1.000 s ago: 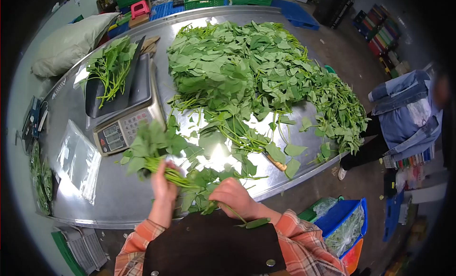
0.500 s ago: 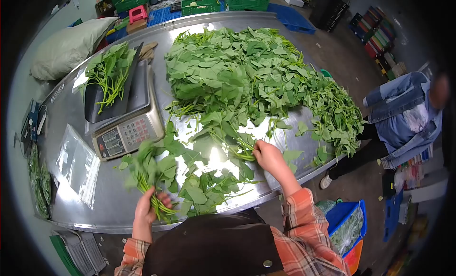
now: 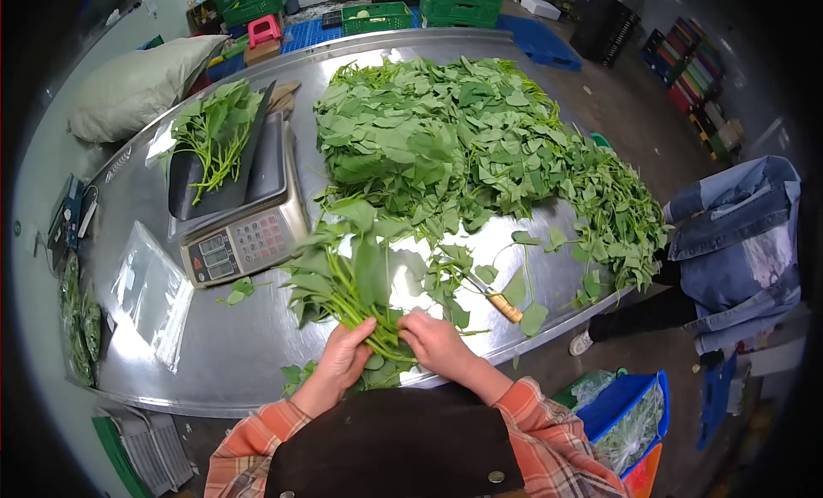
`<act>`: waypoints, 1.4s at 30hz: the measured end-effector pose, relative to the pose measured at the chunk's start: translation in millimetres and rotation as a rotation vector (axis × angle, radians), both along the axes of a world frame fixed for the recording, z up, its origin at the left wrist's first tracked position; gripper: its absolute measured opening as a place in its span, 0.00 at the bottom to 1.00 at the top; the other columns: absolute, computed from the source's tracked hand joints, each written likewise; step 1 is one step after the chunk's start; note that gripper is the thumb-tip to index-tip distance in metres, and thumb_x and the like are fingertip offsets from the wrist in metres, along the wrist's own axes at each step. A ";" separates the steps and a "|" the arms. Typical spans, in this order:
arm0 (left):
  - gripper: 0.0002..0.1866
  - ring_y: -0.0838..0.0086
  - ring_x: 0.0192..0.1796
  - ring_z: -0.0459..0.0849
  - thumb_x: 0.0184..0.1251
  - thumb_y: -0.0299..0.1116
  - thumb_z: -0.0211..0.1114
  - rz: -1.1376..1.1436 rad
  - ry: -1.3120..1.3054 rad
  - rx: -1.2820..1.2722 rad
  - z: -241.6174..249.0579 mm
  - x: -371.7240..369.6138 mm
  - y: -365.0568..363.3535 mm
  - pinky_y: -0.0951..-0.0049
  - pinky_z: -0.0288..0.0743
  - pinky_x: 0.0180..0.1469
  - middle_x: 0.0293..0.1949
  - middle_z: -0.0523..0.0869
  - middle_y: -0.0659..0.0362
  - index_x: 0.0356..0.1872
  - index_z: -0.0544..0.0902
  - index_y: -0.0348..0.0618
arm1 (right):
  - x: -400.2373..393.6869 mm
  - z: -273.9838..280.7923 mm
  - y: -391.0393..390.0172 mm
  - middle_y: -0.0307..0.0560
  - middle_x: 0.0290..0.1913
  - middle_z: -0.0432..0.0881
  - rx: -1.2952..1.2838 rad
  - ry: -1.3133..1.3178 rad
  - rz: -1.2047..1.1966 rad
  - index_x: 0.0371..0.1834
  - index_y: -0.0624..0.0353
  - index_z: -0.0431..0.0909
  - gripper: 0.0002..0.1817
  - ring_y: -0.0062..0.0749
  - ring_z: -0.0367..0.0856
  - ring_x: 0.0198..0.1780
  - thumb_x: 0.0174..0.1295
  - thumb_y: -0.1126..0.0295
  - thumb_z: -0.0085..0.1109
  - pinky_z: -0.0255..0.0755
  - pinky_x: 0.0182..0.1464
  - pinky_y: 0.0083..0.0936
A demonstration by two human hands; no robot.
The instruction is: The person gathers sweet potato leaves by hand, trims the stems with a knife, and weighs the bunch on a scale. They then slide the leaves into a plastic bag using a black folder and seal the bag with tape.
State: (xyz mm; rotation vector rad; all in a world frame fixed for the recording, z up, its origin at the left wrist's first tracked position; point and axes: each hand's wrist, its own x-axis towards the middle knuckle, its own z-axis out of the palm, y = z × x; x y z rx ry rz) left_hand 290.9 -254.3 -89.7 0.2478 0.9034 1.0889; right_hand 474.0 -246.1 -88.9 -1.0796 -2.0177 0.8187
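My left hand (image 3: pixel 345 357) is closed round the stems of a bunch of leafy greens (image 3: pixel 339 284) near the table's front edge. Close beside it, my right hand (image 3: pixel 433 344) pinches stems at the bunch's right side. A knife with a wooden handle (image 3: pixel 504 307) lies to the right among loose leaves. Beyond my hands is a large heap of greens (image 3: pixel 437 138). At the left, a scale (image 3: pixel 249 241) bears a dark tray (image 3: pixel 182 185) with another bunch (image 3: pixel 214 138) in it.
Clear plastic bags (image 3: pixel 153 292) lie on the metal table (image 3: pixel 231 374) at the left. A large white sack (image 3: pixel 129 91) rests at the back left. A person in a denim jacket (image 3: pixel 729 241) stands at the right. A blue crate (image 3: pixel 621 408) sits below the table at the right.
My left hand has moved right with its bunch. My right hand has come down and left to meet it. The knife now shows on the table.
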 end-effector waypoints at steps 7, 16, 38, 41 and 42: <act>0.14 0.67 0.42 0.82 0.58 0.22 0.62 -0.024 0.008 -0.155 -14.4 7.3 4.1 0.66 0.77 0.47 0.39 0.82 0.54 0.45 0.74 0.36 | -5.0 -6.7 -4.1 0.48 0.30 0.72 0.195 -0.101 0.122 0.38 0.61 0.71 0.08 0.45 0.76 0.32 0.56 0.79 0.54 0.71 0.29 0.34; 0.16 0.59 0.42 0.82 0.62 0.23 0.60 0.246 -0.069 -0.194 -43.3 -13.4 15.2 0.63 0.74 0.38 0.40 0.78 0.52 0.49 0.69 0.44 | -0.2 10.6 -23.1 0.48 0.38 0.79 -0.055 0.405 -0.254 0.43 0.63 0.70 0.07 0.31 0.77 0.37 0.63 0.75 0.51 0.72 0.38 0.27; 0.18 0.65 0.41 0.81 0.60 0.20 0.61 0.425 0.140 -0.001 -32.6 -25.7 13.9 0.67 0.78 0.43 0.39 0.77 0.56 0.49 0.67 0.39 | -19.5 15.0 -11.7 0.40 0.32 0.74 -0.227 0.500 -0.288 0.31 0.66 0.75 0.03 0.16 0.69 0.30 0.58 0.77 0.58 0.66 0.35 0.15; 0.18 0.64 0.42 0.80 0.60 0.20 0.60 0.370 0.203 0.062 -31.8 -31.9 10.5 0.63 0.77 0.45 0.42 0.77 0.55 0.50 0.67 0.39 | -12.6 14.5 4.0 0.38 0.32 0.75 -0.451 0.411 -0.246 0.32 0.66 0.77 0.06 0.15 0.69 0.28 0.57 0.73 0.62 0.65 0.31 0.14; 0.19 0.63 0.43 0.80 0.60 0.20 0.60 0.332 0.222 0.097 -27.5 -31.6 7.8 0.62 0.77 0.46 0.43 0.76 0.54 0.51 0.66 0.39 | -17.2 -0.2 4.4 0.37 0.31 0.75 -0.476 0.378 -0.232 0.32 0.65 0.78 0.07 0.14 0.69 0.28 0.57 0.72 0.63 0.65 0.31 0.14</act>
